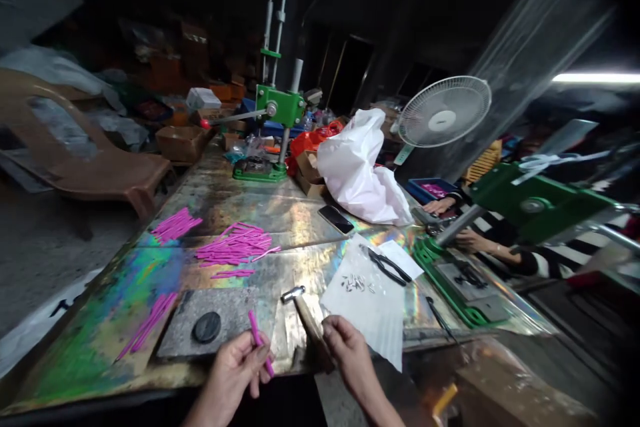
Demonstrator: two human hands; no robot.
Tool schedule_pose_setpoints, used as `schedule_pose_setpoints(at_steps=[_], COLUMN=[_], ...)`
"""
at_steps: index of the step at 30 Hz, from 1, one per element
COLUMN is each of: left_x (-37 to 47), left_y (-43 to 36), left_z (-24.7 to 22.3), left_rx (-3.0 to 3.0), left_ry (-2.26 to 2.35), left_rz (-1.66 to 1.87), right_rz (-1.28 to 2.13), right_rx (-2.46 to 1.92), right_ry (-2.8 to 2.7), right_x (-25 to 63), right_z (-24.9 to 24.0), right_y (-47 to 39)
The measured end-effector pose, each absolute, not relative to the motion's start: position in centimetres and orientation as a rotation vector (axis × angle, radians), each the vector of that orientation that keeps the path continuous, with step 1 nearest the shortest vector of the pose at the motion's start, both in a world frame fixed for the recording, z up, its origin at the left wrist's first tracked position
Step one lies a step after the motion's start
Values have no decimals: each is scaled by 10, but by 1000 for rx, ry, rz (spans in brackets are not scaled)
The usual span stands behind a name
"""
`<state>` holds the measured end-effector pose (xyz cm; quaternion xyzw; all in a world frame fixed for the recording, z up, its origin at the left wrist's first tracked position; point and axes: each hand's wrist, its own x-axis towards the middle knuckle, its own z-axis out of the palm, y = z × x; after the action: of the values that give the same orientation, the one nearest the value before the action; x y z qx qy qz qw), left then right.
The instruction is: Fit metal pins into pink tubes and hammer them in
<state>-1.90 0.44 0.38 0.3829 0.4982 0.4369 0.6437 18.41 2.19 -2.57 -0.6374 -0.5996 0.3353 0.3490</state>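
Between the thumb and fingers of my left hand (pixel 241 361) is a short pink strip (pixel 260 341), tilted. My right hand (pixel 347 349) is closed in a pinch beside the wooden handle of a hammer (pixel 309 319); what its fingertips hold, if anything, is too small to make out. A black round disc (pixel 207 327) lies on a grey stone slab (pixel 175 323) to the left. Pink strips lie in a large pile (pixel 235 245) and smaller groups (pixel 176 225) (pixel 149 323). Small metal pieces (pixel 354 283) and black-handled pliers (pixel 387 267) rest on white paper (pixel 373 320).
A phone (pixel 336 219) and a white bag (pixel 360 170) are farther back. Green presses stand at the back (pixel 280 107) and right (pixel 535 203), near a fan (pixel 445 113). Another person's hands (pixel 473 240) are at the right press. A brown chair (pixel 85 160) stands left.
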Motion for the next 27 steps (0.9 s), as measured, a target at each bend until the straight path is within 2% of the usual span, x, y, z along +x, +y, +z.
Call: schedule_pose_setpoints(at_steps=[5, 10, 20, 27], left_x=[-17, -8, -3, -2], left_y=[3, -1, -1, -2], left_z=[-13, -21, -20, -24], left_rx=[873, 829, 836, 850], left_ry=[1126, 1166, 1219, 1187], left_rz=[997, 1047, 1027, 1020], right_rz=[545, 370, 200, 219], right_rx=[-1866, -1992, -2090, -2114], right_ry=[-1618, -1856, -2133, -2150], right_x=[255, 277, 277, 279], right_z=[-34, -42, -57, -53], right_y=[71, 103, 111, 99])
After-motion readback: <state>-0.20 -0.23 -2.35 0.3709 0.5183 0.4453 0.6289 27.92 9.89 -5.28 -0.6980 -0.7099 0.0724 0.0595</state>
